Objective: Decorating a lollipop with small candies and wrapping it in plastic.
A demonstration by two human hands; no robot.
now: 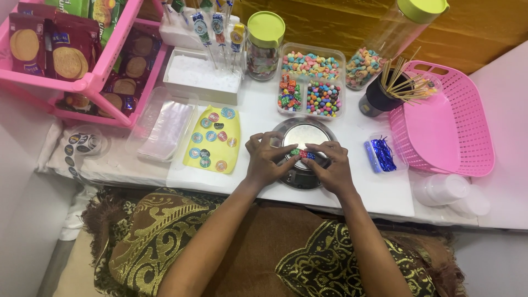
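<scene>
both hands meet over a round metal scale [301,137] that sits near the front edge of the white surface [385,192], about midway along it. the left hand [268,159] and the right hand [330,165] are drawn together, fingertips pinched on a small cluster of coloured candies [301,153] that rests on the front part of the scale's shiny plate; whether the candies are wrapped in film is hard to make out at this size.

just left of the scale lies a yellow sheet of round stickers [214,140], and left of that a stack of clear plastic bags [165,129]. a roll of stickers [82,144] sits near the left edge. behind the scale stands a clear divided tray of mixed candies [312,81], with a green-lidded jar [264,47] beside it and a white foam block holding lollipops [202,74] further left. a pink rack of biscuit packets [77,60] fills the back left corner.

to the right of the scale is a small clear box of blue twist ties [382,155], touching a pink basket [448,121]. a dark cup of wooden skewers [385,91] stands at the basket's back corner, next to a tilted tall jar of cereal rings [379,49]. clear plastic cups [448,190] lie near the front right edge.
</scene>
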